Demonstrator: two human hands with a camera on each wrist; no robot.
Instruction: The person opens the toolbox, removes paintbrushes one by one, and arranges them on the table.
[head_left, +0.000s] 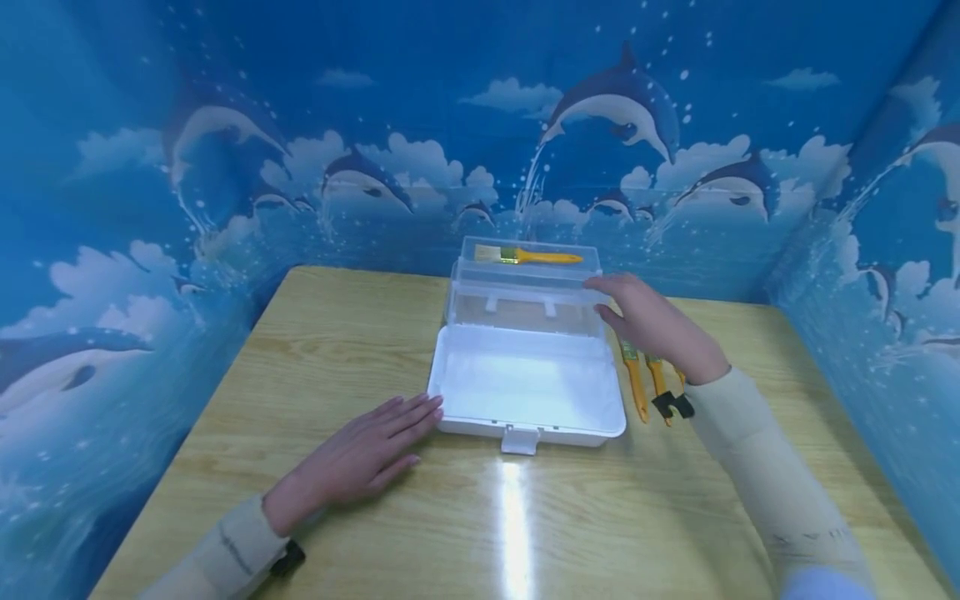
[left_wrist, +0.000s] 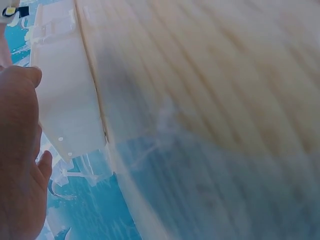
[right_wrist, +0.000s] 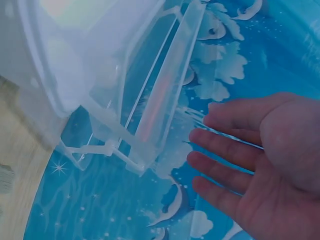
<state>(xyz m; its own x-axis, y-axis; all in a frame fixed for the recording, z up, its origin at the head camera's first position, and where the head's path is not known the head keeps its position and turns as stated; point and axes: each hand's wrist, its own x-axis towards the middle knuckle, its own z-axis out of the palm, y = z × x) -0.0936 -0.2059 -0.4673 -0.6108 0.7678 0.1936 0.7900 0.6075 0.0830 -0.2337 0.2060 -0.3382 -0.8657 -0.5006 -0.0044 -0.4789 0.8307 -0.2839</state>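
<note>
A white storage box point(head_left: 528, 379) stands on the table with its clear lid and trays point(head_left: 517, 310) raised at the back. One paintbrush point(head_left: 534, 256) with a yellow handle lies across the top clear section. My left hand point(head_left: 360, 458) has straight fingers, their tips at the box's front left corner. Beside the right edge of the clear trays is my right hand point(head_left: 648, 321), fingers loosely extended and holding nothing. In the right wrist view that hand point(right_wrist: 260, 155) appears apart from the clear part point(right_wrist: 165, 90). The left wrist view shows the box's side point(left_wrist: 70, 90) by my fingers.
Three more yellow-handled paintbrushes point(head_left: 636, 387) lie on the wooden table point(head_left: 360, 333) right of the box, partly hidden under the right arm. A blue dolphin-print backdrop point(head_left: 420, 100) rises behind and along both sides of the table.
</note>
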